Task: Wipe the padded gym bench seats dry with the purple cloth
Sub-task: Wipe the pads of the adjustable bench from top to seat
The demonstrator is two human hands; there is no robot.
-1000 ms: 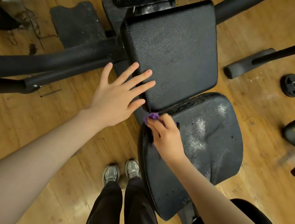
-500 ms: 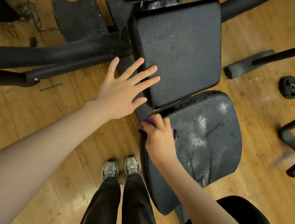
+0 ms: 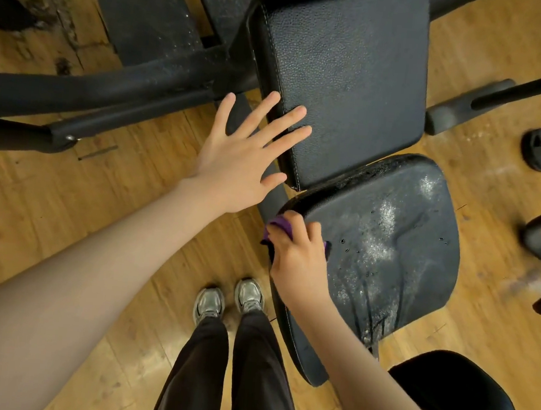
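Right hand (image 3: 300, 256) curls over the purple cloth (image 3: 282, 227) at the near-left edge of the lower seat pad (image 3: 399, 248); the cloth is bunched under the fingers, with only a fold showing past the fingertips and a sliver beside the knuckles. Left hand (image 3: 240, 159) is spread flat with straight fingers and holds nothing, its fingertips lying over the left edge of the upper back pad (image 3: 345, 80). The seat pad's middle and right side carry white speckled wet patches and dark droplets, apart from the cloth.
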